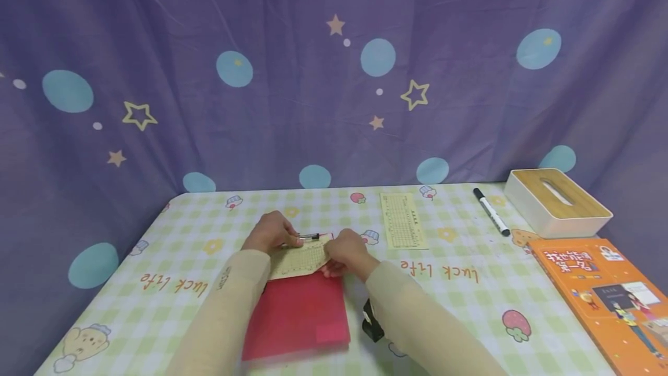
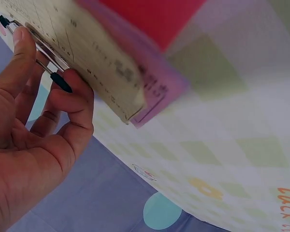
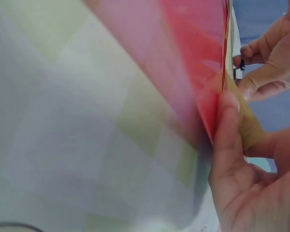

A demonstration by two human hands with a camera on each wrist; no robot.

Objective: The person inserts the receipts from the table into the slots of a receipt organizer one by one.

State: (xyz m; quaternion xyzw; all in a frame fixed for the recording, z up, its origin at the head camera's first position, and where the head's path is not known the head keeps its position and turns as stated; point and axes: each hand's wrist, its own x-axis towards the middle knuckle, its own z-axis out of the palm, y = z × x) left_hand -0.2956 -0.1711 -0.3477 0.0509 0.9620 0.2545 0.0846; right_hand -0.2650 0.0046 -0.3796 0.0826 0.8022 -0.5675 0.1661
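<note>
A red folder-like sheet [image 1: 297, 318] lies on the table in front of me, with a printed yellowish slip [image 1: 297, 261] across its top. My left hand [image 1: 272, 232] grips a metal wire clip [image 2: 48, 54] with dark tips at the slip's far edge; the left wrist view shows the thumb on the wire. In that view a pinkish-purple printed sheet [image 2: 169, 84] lies against the slip. My right hand [image 1: 348, 251] pinches the slip's right corner together with the red sheet's edge, clearest in the right wrist view.
Another printed slip [image 1: 403, 220] lies farther back. Toward the right are a marker [image 1: 490, 212], a white tissue box with a wooden top [image 1: 532, 213] and an orange book [image 1: 579, 300]. A black object [image 1: 372, 324] sits by the right forearm. A purple curtain [image 1: 292, 120] hangs behind the table.
</note>
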